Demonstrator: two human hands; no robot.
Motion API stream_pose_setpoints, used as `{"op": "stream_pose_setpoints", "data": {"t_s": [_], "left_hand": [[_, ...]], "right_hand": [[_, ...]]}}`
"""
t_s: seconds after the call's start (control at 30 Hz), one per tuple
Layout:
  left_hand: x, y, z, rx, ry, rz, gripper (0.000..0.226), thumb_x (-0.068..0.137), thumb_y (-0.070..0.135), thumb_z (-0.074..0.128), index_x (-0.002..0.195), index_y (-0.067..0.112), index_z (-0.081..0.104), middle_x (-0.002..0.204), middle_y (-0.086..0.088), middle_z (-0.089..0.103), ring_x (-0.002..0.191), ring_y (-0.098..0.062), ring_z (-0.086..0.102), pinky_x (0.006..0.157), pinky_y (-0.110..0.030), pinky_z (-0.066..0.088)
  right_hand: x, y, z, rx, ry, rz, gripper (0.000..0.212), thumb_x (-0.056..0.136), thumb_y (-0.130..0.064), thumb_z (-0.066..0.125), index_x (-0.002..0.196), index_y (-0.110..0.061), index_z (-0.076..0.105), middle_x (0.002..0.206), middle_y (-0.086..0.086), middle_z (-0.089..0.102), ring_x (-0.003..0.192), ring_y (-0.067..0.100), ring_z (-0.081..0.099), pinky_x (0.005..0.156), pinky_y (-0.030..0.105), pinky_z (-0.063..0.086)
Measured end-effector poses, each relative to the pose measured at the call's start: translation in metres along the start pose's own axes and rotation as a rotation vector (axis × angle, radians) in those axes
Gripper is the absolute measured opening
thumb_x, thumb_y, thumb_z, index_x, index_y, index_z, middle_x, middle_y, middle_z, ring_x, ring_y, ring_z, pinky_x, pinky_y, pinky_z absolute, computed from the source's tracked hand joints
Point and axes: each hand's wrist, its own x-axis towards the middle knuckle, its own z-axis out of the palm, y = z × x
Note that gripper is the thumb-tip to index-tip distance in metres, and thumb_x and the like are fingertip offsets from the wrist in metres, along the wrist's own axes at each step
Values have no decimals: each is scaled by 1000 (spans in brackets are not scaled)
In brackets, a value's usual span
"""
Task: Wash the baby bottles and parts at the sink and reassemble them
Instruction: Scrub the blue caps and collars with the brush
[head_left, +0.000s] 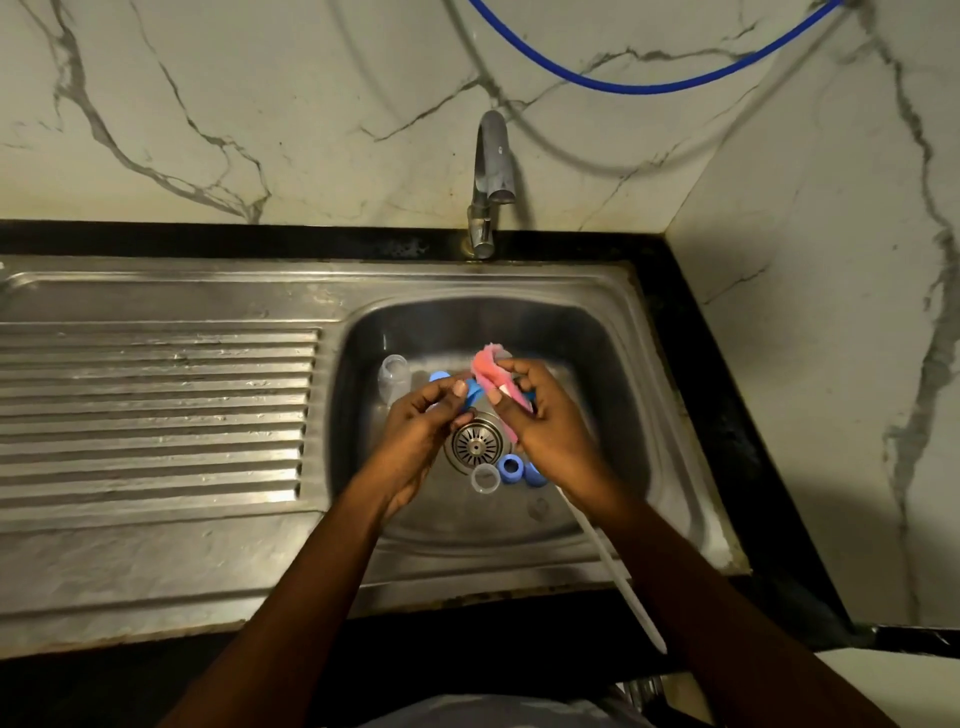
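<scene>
Pinching blue part (474, 393) between left fingers (459, 388), beside sponge (488, 368).

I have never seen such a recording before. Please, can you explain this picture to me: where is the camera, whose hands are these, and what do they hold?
There is no machine here: a person works with two bare hands. The single picture comes from a camera worn on the person's head, looking down into a steel sink under a tap. The left hand pinches a blue part in its fingers. The right hand grips a pink sponge close beside that part. In the basin there are also a clear bottle, a clear cap and a blue ring, the last two near the drain.
</scene>
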Motion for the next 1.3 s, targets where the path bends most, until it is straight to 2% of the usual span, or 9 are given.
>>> {"op": "stream_pose_setpoints", "data": {"t_s": [0.17, 0.3, 0.4, 0.53, 0.63, 0.77, 0.97, 1.17, 1.3], "left_hand": [[3, -6, -8, 138, 41, 16, 5, 91, 8, 65, 90, 5, 69, 95, -7, 74, 95, -21, 68, 91, -33, 54], [2, -11, -4, 159, 4, 11, 17, 92, 10, 64, 101, -4, 68, 108, -19, 71, 100, -23, 67, 94, -33, 53], [1, -9, -1, 148, -30, 28, 22, 87, 19, 67, 100, 1, 70, 109, -19, 71, 103, -26, 67, 95, -35, 53], [2, -8, 1, 89, -32, 40, 32, 84, 24, 67, 102, -3, 69, 103, -21, 71, 97, -25, 67, 90, -34, 53], [0, -9, 2, 69, -28, 40, 25, 83, 23, 68, 97, 2, 72, 108, -22, 70, 101, -27, 65, 98, -40, 50], [2, -8, -4, 91, -17, 61, 39, 86, 22, 71, 108, -9, 66, 113, -33, 65, 101, -30, 63, 97, -42, 48], [-2, -11, -6, 40, -35, 50, 40, 85, 21, 71, 107, -12, 64, 104, -24, 68, 96, -24, 65, 87, -29, 55], [-4, -12, 1, -87, -35, -27, 31, 91, 11, 57, 112, -11, 59, 104, -13, 70, 99, -19, 67, 91, -25, 55], [-2, -12, 2, -7, -26, -41, 28, 96, 18, 54, 112, -1, 65, 108, -18, 69, 99, -24, 66, 89, -31, 55]], "right_hand": [[4, 2, -1, -83, 97, 28, 26, 97, -36, 57, 118, -22, 64, 112, -10, 66, 101, -2, 61, 83, 11, 45], [2, 9, 10, -196, 121, -8, 24, 99, -19, 53, 120, -9, 58, 115, 7, 55, 104, 16, 54, 83, 11, 40], [6, 13, 8, -344, 126, -41, 20, 98, -18, 51, 116, -10, 57, 116, 9, 51, 109, 23, 48, 89, 25, 40], [1, 6, 13, -382, 96, -198, 16, 95, -4, 53, 111, -4, 56, 110, 10, 50, 102, 14, 44, 79, 10, 32], [9, 6, 8, -413, 118, -112, 15, 96, -5, 50, 110, -4, 55, 112, 10, 49, 106, 23, 46, 75, 17, 28], [1, 4, 13, -384, 67, -240, 14, 95, -4, 50, 106, -1, 57, 106, 13, 52, 99, 19, 47, 77, 17, 32], [-3, 0, 11, -379, 84, -249, 15, 95, -2, 50, 108, -2, 57, 106, 11, 51, 99, 13, 44, 78, 9, 31], [16, 19, 10, -87, 36, 73, 26, 100, -27, 50, 122, -17, 60, 125, 1, 59, 115, 10, 56, 93, 19, 43], [20, 31, 8, 46, 9, 176, 23, 96, -38, 54, 105, -17, 53, 97, -4, 59, 83, 11, 63, 70, 33, 53]]}}
